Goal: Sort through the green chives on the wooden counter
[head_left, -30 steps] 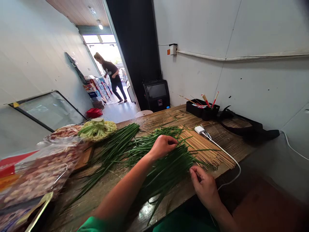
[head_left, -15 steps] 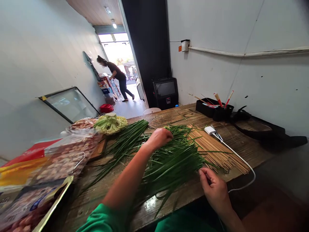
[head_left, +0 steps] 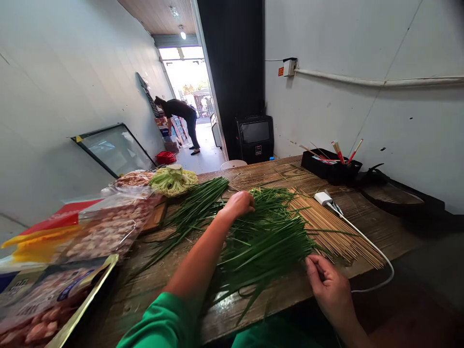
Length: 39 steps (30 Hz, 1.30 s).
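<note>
Long green garlic chives [head_left: 264, 246] lie in a loose heap across the middle of the wooden table, with their evenly lined-up ends towards the right. Over the heap's far part, my left hand [head_left: 239, 204] reaches with curled fingers; what they hold, if anything, is hidden. My right hand [head_left: 330, 285] is at the near table edge, thumb and forefinger pinched together at the chive ends. Thin bamboo skewers [head_left: 335, 232] are spread just beyond it, partly under the chives. A second bunch of chives [head_left: 197, 203] lies farther left.
Packed meat [head_left: 108, 227] and a cauliflower [head_left: 174, 180] occupy the left side. A white charger [head_left: 323, 198] with its cable lies on the skewers. Black holders [head_left: 339, 169] stand at the back right. A person [head_left: 183, 113] bends over near the doorway.
The view has turned slightly left, shifting everything rightward. Both hands keep nearly the same places over the chives. The person in the background has bent lower.
</note>
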{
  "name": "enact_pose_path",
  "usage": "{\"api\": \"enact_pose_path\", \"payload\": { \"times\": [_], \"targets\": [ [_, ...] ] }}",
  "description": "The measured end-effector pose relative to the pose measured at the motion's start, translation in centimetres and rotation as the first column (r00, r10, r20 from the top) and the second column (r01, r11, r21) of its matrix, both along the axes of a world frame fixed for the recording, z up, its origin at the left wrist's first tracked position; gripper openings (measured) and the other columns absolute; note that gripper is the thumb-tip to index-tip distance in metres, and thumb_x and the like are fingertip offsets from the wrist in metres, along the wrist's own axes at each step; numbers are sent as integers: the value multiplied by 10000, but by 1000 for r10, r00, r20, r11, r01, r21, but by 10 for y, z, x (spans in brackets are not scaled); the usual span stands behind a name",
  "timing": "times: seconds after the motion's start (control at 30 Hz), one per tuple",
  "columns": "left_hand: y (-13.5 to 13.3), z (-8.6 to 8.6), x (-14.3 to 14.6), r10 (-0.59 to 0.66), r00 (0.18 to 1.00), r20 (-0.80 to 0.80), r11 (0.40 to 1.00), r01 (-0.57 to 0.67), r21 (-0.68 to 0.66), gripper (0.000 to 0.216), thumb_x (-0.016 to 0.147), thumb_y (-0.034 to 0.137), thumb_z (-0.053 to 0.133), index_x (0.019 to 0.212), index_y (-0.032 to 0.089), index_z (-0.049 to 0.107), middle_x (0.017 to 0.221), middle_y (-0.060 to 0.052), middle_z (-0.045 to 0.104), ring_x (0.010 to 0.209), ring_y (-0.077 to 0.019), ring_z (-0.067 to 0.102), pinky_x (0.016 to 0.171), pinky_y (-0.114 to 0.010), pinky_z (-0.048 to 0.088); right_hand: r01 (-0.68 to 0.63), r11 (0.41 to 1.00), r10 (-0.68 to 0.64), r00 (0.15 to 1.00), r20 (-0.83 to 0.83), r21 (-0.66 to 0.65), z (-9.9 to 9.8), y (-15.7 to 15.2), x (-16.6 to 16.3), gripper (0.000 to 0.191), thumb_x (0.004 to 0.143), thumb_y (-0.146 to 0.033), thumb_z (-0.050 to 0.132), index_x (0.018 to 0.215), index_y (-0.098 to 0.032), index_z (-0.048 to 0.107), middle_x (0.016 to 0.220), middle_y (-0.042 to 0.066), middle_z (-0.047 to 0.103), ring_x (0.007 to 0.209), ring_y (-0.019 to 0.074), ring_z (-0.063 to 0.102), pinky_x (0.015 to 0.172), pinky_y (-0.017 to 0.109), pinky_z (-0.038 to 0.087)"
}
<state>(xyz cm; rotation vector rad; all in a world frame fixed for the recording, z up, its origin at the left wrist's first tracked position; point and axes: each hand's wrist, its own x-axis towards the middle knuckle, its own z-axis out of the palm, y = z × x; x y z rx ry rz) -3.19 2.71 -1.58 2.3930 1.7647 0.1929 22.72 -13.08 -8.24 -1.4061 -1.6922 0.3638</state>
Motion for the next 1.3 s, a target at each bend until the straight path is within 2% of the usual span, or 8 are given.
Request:
{"api": "enact_pose_path", "payload": {
  "times": [0.23, 0.43, 0.57, 0.8, 0.87, 1.0, 1.17, 1.3],
  "targets": [
    [4, -17, 7, 18, 999, 29, 999, -19, 45, 195, 762, 275, 654, 934, 246, 741, 832, -23, 699, 809, -174, 622, 699, -235, 439, -6, 1000, 6, 1000, -5, 8, 0, -1, -1, 329, 890, -444, 457, 769, -190, 627, 564, -14, 595, 469, 109, 548, 472, 200, 433],
    [5, -17, 5, -10, 1000, 11, 996, 9, 94, 128, 728, 249, 667, 826, 225, 746, 884, -38, 675, 859, -182, 606, 761, -254, 441, -14, 1000, 13, 1000, -21, -27, 1, -2, -1, 348, 893, -463, 441, 770, -191, 620, 574, -5, 597, 488, 118, 558, 464, 202, 434],
    [3, -6, -1, -47, 975, 216, 996, 30, 78, 130, 728, 259, 645, 796, 191, 732, 792, -10, 666, 766, -142, 586, 702, -234, 425, -17, 999, 17, 999, -27, -31, 2, -1, -1, 355, 898, -464, 437, 763, -192, 618, 594, 5, 613, 518, 127, 579, 487, 207, 447],
    [-16, 32, -4, -85, 781, 619, 996, 73, 46, 243, 773, 339, 554, 827, 147, 692, 688, 4, 658, 596, -91, 528, 562, -204, 390, -21, 1000, 21, 999, -42, -9, 0, -1, -2, 337, 895, -452, 449, 764, -190, 617, 568, -6, 583, 474, 114, 533, 454, 207, 419],
    [-24, 42, -2, -87, 807, 585, 996, 53, 75, 251, 796, 325, 522, 825, 155, 704, 724, -7, 682, 613, -91, 541, 587, -208, 397, -29, 999, 27, 998, -51, -30, 1, -2, -2, 337, 899, -453, 444, 774, -191, 615, 556, -15, 562, 448, 105, 504, 435, 205, 404],
    [-32, 53, -4, 6, 962, 274, 991, -42, 126, 221, 774, 253, 527, 768, 162, 728, 654, -3, 658, 568, -91, 500, 565, -223, 344, -22, 998, 20, 999, -50, -52, 1, -2, -1, 343, 898, -465, 441, 790, -191, 617, 546, -17, 549, 443, 105, 491, 419, 206, 383],
    [-23, 39, -13, 0, 998, 64, 999, -3, 41, 185, 697, 177, 552, 746, 184, 731, 639, 8, 651, 576, -104, 515, 539, -221, 325, -25, 997, 21, 998, -54, -69, 1, -2, -1, 354, 896, -471, 433, 784, -189, 615, 557, -7, 558, 442, 107, 493, 395, 210, 359],
    [-15, 24, -17, 96, 993, -64, 995, -94, 29, 168, 662, 181, 595, 742, 204, 741, 725, -23, 694, 656, -141, 574, 577, -224, 366, -25, 998, 21, 998, -62, -62, 2, -2, -2, 350, 889, -472, 442, 777, -192, 621, 577, 1, 584, 466, 113, 524, 406, 205, 380]
  ]
}}
